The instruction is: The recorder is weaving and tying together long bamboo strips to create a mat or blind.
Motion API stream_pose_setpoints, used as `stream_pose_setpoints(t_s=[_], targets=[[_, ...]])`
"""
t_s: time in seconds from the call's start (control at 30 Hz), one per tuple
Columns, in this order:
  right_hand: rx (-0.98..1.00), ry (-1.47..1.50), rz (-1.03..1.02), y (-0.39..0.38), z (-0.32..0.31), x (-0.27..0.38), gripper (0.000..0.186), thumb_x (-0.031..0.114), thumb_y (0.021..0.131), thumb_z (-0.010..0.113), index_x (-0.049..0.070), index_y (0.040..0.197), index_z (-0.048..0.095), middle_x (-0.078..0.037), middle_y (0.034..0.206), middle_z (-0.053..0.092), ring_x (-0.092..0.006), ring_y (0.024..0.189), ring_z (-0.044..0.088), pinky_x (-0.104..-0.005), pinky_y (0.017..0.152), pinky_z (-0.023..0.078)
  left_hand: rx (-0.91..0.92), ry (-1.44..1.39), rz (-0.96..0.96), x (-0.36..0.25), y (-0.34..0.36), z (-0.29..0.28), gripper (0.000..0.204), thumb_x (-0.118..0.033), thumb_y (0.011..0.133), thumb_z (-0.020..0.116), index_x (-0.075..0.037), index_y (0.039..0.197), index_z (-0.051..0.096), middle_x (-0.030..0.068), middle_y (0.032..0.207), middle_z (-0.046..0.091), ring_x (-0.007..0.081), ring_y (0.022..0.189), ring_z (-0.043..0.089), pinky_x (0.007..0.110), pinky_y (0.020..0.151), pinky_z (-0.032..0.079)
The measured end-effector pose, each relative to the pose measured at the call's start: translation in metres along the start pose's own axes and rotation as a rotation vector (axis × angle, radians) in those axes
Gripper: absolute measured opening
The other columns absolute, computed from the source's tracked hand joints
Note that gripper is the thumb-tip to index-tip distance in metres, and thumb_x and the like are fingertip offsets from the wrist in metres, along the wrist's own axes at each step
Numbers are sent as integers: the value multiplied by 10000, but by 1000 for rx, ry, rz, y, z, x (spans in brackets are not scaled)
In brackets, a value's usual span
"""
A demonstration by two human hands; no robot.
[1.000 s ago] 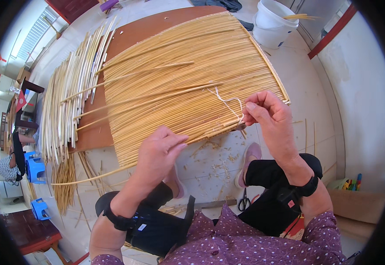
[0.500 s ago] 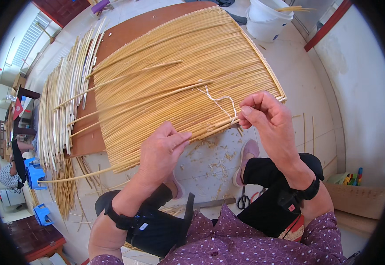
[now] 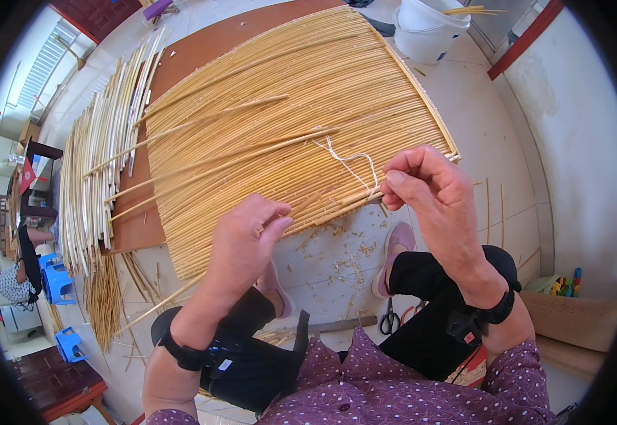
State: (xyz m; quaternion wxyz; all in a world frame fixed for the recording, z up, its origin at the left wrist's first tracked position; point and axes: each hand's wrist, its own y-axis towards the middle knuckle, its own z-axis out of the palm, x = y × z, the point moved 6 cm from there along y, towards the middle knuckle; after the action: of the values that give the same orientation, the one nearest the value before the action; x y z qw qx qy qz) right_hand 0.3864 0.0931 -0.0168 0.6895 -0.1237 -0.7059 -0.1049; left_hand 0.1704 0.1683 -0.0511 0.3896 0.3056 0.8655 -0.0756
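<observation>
A wide mat of golden stalks lies in front of me, its near edge by my hands. My left hand is closed, pinching a long thin stalk that slants from the lower left under the hand toward the mat's near edge. My right hand is pinched shut at the mat's near right corner, close to a loop of white string. Whether it grips the string or a stalk end is hidden by the fingers. Several loose stalks rest across the mat.
Pale stalks are laid out along the left of the brown board. Stalk scraps litter the tiled floor, with scissors between my knees. White buckets stand far right; blue stools and a person are at left.
My left hand has drawn back slightly left, and the stalk in it is now steeper, its far left end swung down and to the right. My right hand has hardly moved.
</observation>
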Motion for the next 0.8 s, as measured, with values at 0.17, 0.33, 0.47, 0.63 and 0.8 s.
stream_pose_setpoints(t_s=[0.17,0.33,0.47,0.63,0.8], targets=[[16,-15,-6,1,3,0,72,48,938,567,-23,934,583,-13,748,601,-54,678,555,-198,622,465,47,35,61,2,0,2,117,-51,829,669,0,933,683,107,758,612,225,690,596,307,619,459],[20,-7,7,1,6,-3,73,48,939,564,-22,931,585,-11,749,596,-55,674,551,-198,619,464,77,42,84,5,-1,7,131,-40,840,650,15,954,681,116,772,609,245,701,590,321,629,458],[29,4,23,2,7,-4,73,44,939,561,-24,930,585,-9,753,593,-56,671,545,-199,612,461,65,34,85,6,0,9,137,-38,843,645,15,963,685,119,779,608,249,709,591,320,634,459],[38,-18,22,2,6,-5,70,41,937,563,-25,929,586,-10,754,591,-55,671,544,-198,608,459,110,25,67,6,1,12,152,-37,835,650,10,974,689,119,781,608,253,720,597,322,642,461],[51,-36,26,2,7,-4,70,44,936,567,-23,932,589,-9,754,592,-55,669,542,-195,605,457,126,44,62,7,2,13,162,-40,827,655,6,978,690,118,777,609,254,721,600,323,641,463]])
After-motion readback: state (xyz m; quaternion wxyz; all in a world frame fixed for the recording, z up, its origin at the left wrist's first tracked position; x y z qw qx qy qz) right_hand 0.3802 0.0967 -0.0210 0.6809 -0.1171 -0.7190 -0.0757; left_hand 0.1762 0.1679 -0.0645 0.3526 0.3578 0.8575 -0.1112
